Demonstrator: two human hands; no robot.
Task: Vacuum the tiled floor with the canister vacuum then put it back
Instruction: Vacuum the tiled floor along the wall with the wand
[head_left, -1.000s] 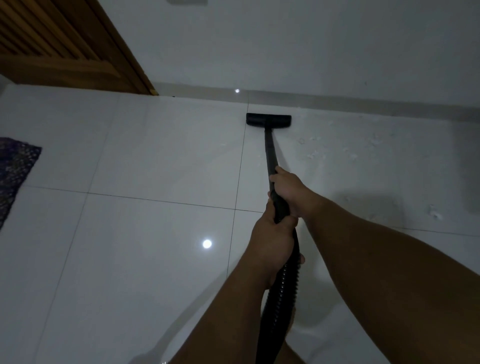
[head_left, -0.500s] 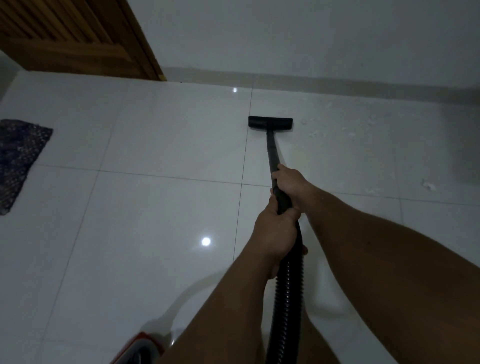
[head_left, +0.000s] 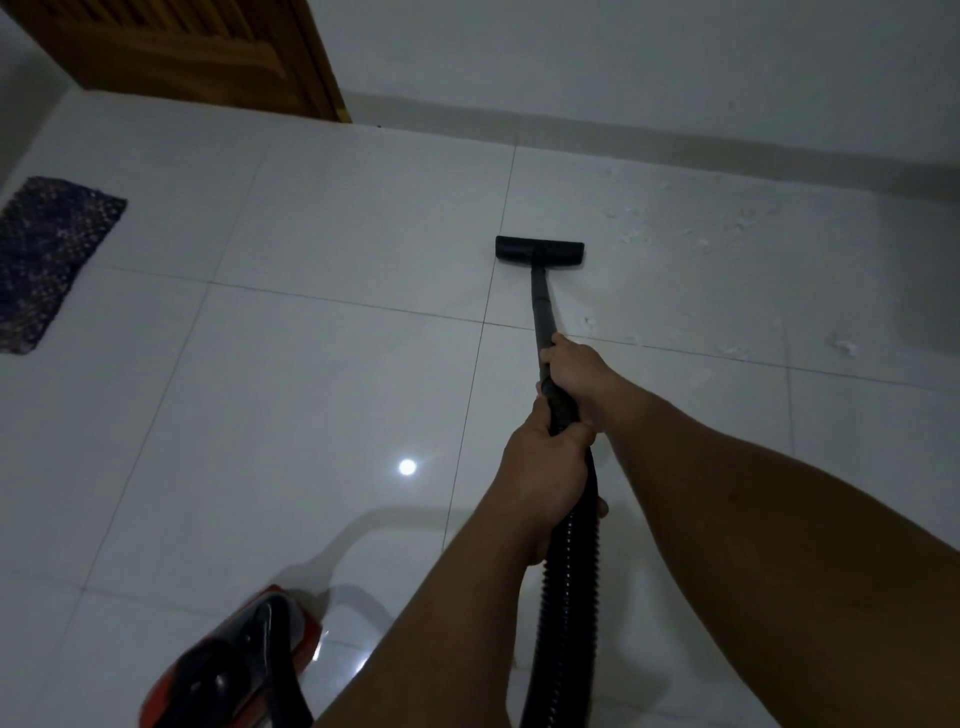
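Both of my hands hold the black vacuum wand (head_left: 542, 306). My right hand (head_left: 574, 371) grips it higher up the tube, and my left hand (head_left: 543, 467) grips the handle just behind, where the ribbed black hose (head_left: 569, 597) begins. The flat black floor nozzle (head_left: 540, 251) rests on the white tiled floor (head_left: 311, 389), ahead of me on a tile seam. The red and black canister (head_left: 244, 660) sits at the lower left by my left arm. White scraps of debris (head_left: 696, 239) lie on the tiles right of the nozzle.
A white wall with a grey skirting (head_left: 675, 140) runs along the far side. A wooden door (head_left: 208, 52) stands at the top left. A dark woven mat (head_left: 47, 254) lies at the left edge. More white scraps (head_left: 844, 347) lie at the far right.
The nozzle has been drawn back from the skirting toward me. My view has tilted down and the red canister has come into sight at the lower left.
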